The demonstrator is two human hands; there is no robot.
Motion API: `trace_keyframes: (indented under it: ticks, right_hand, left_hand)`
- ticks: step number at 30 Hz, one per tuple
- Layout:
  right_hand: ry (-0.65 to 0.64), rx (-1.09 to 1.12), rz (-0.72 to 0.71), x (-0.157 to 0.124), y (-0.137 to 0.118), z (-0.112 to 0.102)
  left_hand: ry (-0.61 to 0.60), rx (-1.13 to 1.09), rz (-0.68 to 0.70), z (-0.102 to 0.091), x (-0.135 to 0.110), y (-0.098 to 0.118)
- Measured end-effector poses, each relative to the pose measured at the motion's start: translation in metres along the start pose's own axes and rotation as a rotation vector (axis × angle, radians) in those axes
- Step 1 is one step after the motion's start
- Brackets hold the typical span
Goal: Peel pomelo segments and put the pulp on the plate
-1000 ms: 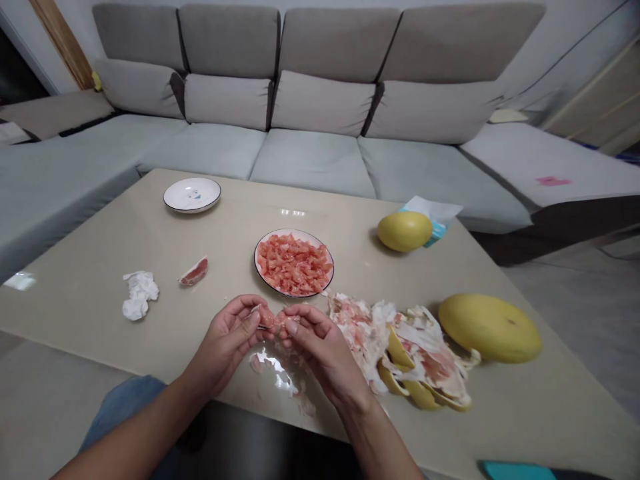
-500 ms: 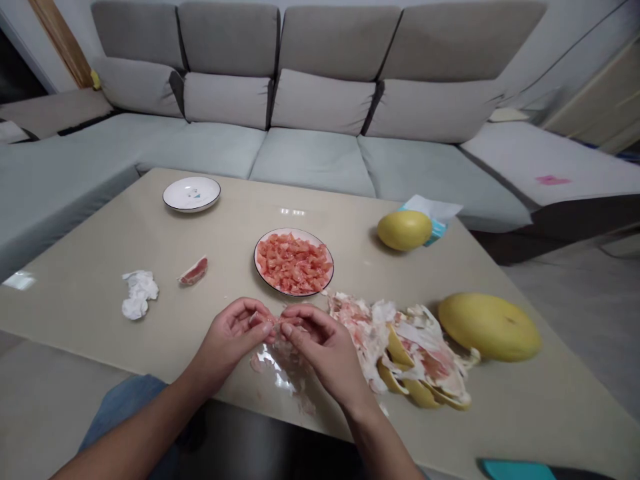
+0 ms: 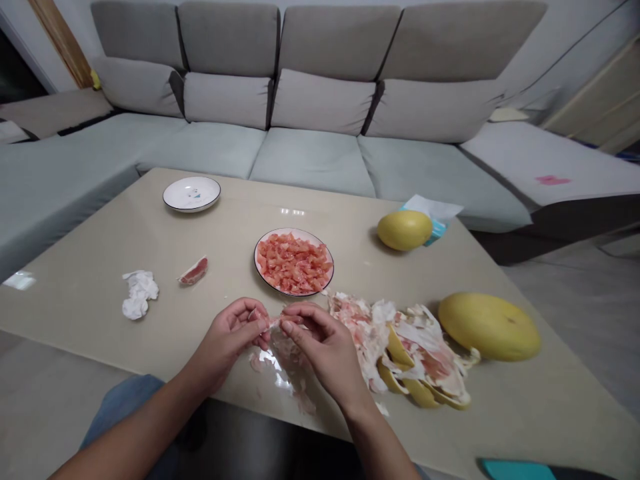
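Note:
Between my fingertips is a small piece of pink pomelo (image 3: 274,321), partly hidden by the fingers. My left hand (image 3: 234,339) is closed on its left end, and my right hand (image 3: 320,343) pinches the other end. Just beyond the hands, a dark-rimmed plate (image 3: 320,238) holds a heap of red pomelo pulp (image 3: 294,262). Right of my right hand lies a pile of pale membrane scraps (image 3: 357,327) and yellow-green peel (image 3: 420,392). Small bits of membrane are scattered on the table below the hands.
One unpeeled pomelo segment (image 3: 193,271) and crumpled tissue (image 3: 139,293) lie to the left. A white plate (image 3: 192,194) sits at the far left. Two whole pomelos, one by the tissue pack (image 3: 437,230) and a larger pomelo (image 3: 490,327), stand right. A teal object (image 3: 517,470) lies near the front edge.
My left hand has drawn slightly left, away from the right one, widening the gap with the pomelo piece stretched between them. The things on the table stay put.

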State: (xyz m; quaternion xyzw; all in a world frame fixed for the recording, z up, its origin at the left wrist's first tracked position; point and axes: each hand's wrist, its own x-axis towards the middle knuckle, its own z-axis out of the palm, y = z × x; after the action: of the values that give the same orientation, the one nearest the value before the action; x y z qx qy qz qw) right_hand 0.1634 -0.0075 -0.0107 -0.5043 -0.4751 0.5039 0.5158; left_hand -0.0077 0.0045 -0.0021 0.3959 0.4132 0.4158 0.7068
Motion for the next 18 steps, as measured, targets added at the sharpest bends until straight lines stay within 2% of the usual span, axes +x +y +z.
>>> trace_keyframes:
  ticks: [4, 7, 14, 16, 18]
  right_hand:
    - [-0.093, 0.168, 0.142, -0.0002, 0.0009, -0.0021]
    - [-0.107, 0.162, 0.154, -0.0005, 0.0, -0.0014]
    - [0.047, -0.119, -0.06, -0.0015, -0.001, 0.0056]
    - [0.118, -0.11, -0.077, -0.0002, -0.0001, 0.0034]
    - [0.153, -0.021, -0.029, 0.0017, 0.0001, -0.0006]
  left_hand:
    - [0.003, -0.024, -0.027, -0.0007, -0.0001, -0.0003]
    - [0.008, -0.014, -0.029, -0.0014, 0.0006, -0.0012]
    - [0.008, 0.001, -0.02, -0.0025, -0.0002, -0.0043]
    - [0.03, 0.018, -0.012, -0.0035, -0.0009, -0.0045]
    - [0.051, 0.059, 0.0, -0.0043, -0.0007, -0.0041]
